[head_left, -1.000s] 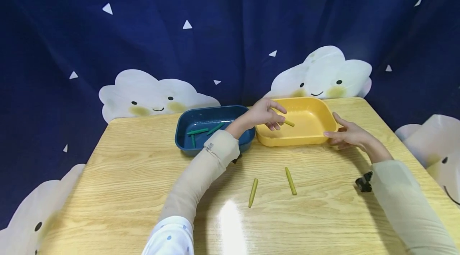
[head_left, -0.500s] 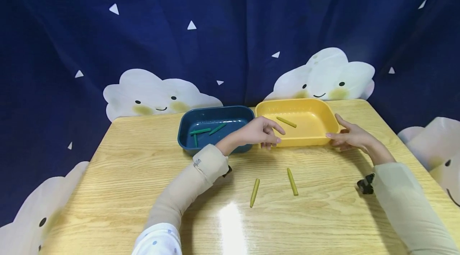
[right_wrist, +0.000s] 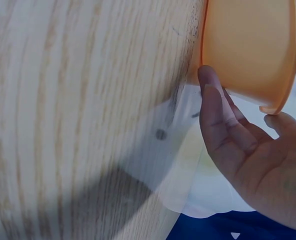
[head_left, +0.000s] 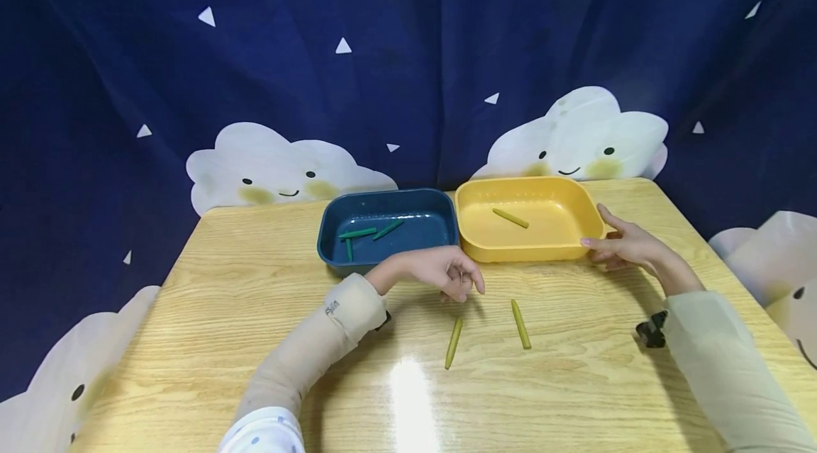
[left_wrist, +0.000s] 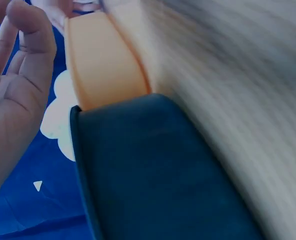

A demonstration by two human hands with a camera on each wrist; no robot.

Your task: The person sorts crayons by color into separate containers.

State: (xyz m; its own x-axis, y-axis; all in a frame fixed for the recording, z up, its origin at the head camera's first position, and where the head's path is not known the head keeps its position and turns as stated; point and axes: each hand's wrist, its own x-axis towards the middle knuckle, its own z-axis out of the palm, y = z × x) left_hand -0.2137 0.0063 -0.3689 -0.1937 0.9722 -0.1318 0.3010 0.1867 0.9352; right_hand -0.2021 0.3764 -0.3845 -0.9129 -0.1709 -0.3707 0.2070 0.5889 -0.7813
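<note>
My left hand hovers over the table just in front of the trays, its fingers loosely bent with nothing between them. Closest below it lies a yellow crayon, and a second yellow crayon lies to the right. My right hand holds the yellow tray at its right end; in the right wrist view, fingers touch the outer wall. One more yellow crayon rests inside this tray. Several green crayons lie in the dark blue tray on the left.
Both trays stand side by side at the back of the wooden table. Behind them hangs a dark blue curtain with printed clouds and white triangles. A glare patch shows at the table's front.
My left hand has let go of a yellow crayon inside the yellow tray, then drawn back toward the front left, over the table. The right hand has stayed at the tray's right end.
</note>
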